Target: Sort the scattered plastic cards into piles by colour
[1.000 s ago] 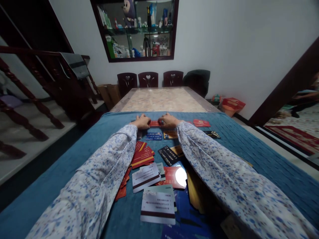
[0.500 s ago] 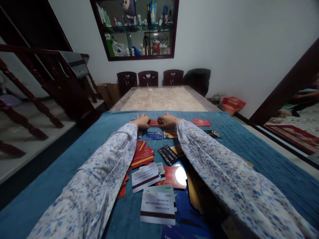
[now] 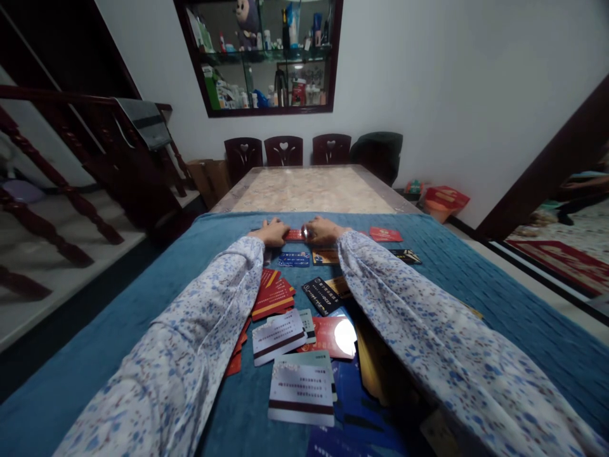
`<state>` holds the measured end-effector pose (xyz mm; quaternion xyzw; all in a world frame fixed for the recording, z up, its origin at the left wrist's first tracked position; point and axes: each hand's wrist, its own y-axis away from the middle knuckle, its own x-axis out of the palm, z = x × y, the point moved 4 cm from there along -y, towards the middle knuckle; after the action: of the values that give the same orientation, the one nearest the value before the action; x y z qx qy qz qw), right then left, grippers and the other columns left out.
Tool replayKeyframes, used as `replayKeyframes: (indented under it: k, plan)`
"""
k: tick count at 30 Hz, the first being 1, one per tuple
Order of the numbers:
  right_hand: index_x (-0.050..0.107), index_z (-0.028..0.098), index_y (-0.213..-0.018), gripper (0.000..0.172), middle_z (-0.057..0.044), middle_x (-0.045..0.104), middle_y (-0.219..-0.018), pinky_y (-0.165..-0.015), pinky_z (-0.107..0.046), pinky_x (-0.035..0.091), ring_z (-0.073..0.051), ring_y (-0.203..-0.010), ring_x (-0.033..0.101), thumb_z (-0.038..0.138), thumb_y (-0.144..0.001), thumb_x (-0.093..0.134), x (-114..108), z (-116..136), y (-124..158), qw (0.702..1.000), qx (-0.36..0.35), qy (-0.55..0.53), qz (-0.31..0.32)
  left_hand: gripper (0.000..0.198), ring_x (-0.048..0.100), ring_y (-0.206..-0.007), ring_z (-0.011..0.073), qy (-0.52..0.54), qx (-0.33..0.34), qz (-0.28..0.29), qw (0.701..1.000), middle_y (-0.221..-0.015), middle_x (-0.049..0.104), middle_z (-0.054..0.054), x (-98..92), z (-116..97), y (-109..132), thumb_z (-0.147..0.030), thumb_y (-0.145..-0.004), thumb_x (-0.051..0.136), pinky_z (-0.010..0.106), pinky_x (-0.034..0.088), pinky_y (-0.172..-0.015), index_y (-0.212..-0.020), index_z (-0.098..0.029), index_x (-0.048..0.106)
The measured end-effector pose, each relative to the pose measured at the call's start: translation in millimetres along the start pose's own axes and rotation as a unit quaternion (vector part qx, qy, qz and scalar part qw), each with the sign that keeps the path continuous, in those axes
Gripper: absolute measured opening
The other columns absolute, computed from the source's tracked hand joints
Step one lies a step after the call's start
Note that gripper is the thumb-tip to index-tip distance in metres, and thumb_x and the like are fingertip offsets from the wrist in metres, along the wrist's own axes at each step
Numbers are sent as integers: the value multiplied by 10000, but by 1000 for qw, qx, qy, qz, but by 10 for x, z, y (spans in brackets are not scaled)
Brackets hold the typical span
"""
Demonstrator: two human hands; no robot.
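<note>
At the far part of the blue cloth, a red card [image 3: 295, 235] lies between my two hands. My left hand [image 3: 273, 233] has its fingers closed at the card's left end. At its right end, the curled fingers of my right hand [image 3: 322, 231] touch it, partly hiding that edge. Just nearer lies a blue card [image 3: 294, 259], with a yellow card [image 3: 325, 257] beside it, partly under my right sleeve. Another red card [image 3: 386, 234] rests to the right, and a black card [image 3: 405, 256] lies below that one.
Nearer me are fanned red cards [image 3: 272, 297], a black card [image 3: 324, 296], whitish cards [image 3: 301, 393] with dark stripes, and dark blue cards [image 3: 356, 400]. The blue cloth [image 3: 157, 330] covers the near part of a stone-patterned table [image 3: 309, 188]. Chairs [image 3: 283, 151] stand behind it.
My right fingers have shifted slightly at the red card's right end. My left hand stays at the other end, and the other cards lie as before.
</note>
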<state>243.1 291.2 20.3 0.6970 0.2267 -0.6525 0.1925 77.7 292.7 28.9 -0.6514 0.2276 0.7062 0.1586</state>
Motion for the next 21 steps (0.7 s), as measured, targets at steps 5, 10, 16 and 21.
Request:
replayKeyframes:
  k: [5, 10, 16, 21]
  plan:
    - [684, 227, -1344, 476, -124, 705, -1310, -944, -341, 451, -294, -1238, 575, 423, -912, 652, -56, -13, 65, 1000, 15, 5, -1, 551, 387, -1434, 385, -10, 3, -10, 1000, -1402, 634, 149, -9, -5, 22, -191, -755, 630, 631, 358, -1150, -1304, -235, 623]
    - [670, 240, -1387, 500, -133, 690, -1340, -934, -366, 460, -320, -1254, 557, 412, -918, 648, -117, 0, 171, 1000, 20, 6, -6, 526, 367, -1445, 395, -15, 5, -16, 1000, -1427, 610, 159, -37, -50, 99, -181, -779, 611, 632, 358, -1135, -1303, -222, 627]
    - [664, 226, -1401, 482, -154, 667, -1364, -945, -392, 438, -334, -1268, 531, 354, -937, 638, -190, 31, 346, 1000, 15, 4, -19, 504, 330, -1487, 381, -17, 14, -58, 998, -1484, 565, 152, -113, -180, 277, -168, -851, 556, 603, 346, -1147, -1349, -221, 609]
    - [680, 222, -1374, 436, -158, 670, -1345, -932, -400, 424, -334, -1248, 525, 347, -961, 617, -268, 76, 576, 1000, -1, 1, -23, 551, 299, -1508, 388, -20, 34, -67, 997, -1516, 540, 157, -134, -309, 425, -183, -867, 536, 630, 312, -1165, -1415, -226, 581]
